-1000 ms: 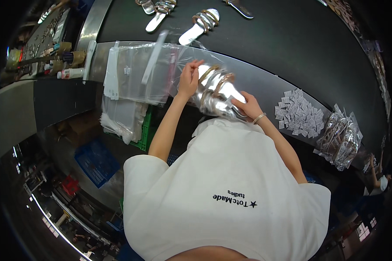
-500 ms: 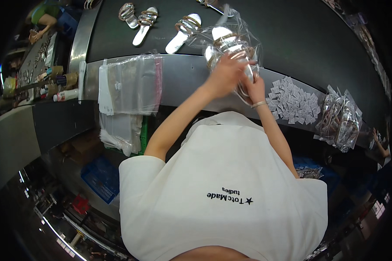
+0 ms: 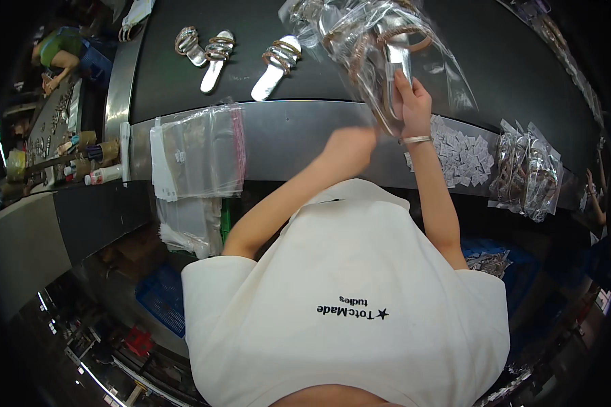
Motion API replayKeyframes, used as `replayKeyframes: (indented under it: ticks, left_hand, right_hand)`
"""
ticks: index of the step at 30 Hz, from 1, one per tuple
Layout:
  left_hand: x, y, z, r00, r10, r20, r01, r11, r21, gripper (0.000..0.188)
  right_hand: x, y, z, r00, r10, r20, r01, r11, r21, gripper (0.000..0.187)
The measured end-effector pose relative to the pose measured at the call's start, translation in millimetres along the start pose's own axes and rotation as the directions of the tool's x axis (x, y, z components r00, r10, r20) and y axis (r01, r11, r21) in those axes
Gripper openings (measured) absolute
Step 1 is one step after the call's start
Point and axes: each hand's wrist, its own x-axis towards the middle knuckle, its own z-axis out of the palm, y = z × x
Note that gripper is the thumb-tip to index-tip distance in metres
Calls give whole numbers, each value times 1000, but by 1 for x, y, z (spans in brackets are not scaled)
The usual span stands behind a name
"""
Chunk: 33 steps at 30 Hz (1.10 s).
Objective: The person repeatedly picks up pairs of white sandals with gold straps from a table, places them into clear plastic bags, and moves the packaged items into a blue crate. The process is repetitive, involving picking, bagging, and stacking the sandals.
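Observation:
My right hand (image 3: pixel 410 102) grips a clear plastic bag (image 3: pixel 370 47) with silver strappy sandals inside and holds it up above the black belt (image 3: pixel 332 41). My left hand (image 3: pixel 349 146) is blurred, lower down over the grey metal ledge (image 3: pixel 285 136), with its fingers curled and nothing seen in it. A stack of clear zip bags with a red strip (image 3: pixel 200 152) lies on the ledge to the left. Three loose silver sandals (image 3: pixel 214 51) lie on the belt at the upper left.
A heap of small white packets (image 3: pixel 461 156) lies on the ledge to the right, with bagged sandals (image 3: pixel 526 173) beyond them. More clear bags (image 3: pixel 183 227) hang below the ledge above a blue crate (image 3: pixel 159 298). Tape rolls and bottles (image 3: pixel 91 152) stand far left, near another person (image 3: pixel 58 51).
The bagged sandals were lifted from the ledge up over the belt in my right hand. My left hand let go of the bag and dropped back toward the ledge.

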Motion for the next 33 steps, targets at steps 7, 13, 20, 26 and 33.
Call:
replayKeyframes:
  ticks: [7, 13, 20, 26, 33]
  left_hand:
    - [-8, -33, 31, 947, -244, -209, -217, -6, -976, 36]
    - [10, -89, 129, 951, -297, 81, -13, -303, -953, 29]
    - [19, -91, 141, 888, -450, 97, 73, -70, -995, 32]
    - [-5, -100, 155, 840, -516, 166, 211, 29, -977, 27]
    - [-23, -91, 136, 809, -579, 102, 225, 145, -964, 33]
  right_hand:
    - [-3, 34, 11, 992, -60, -110, 60, 998, -6, 26]
    - [-6, 175, -101, 985, -91, -145, -28, 753, -657, 49]
    - [-25, 134, -94, 932, -289, 220, 303, 285, -909, 60]
    - [-61, 111, -63, 838, 11, 546, 542, 103, -834, 11]
    - [-84, 103, -58, 570, 104, 815, 781, 238, -577, 16]
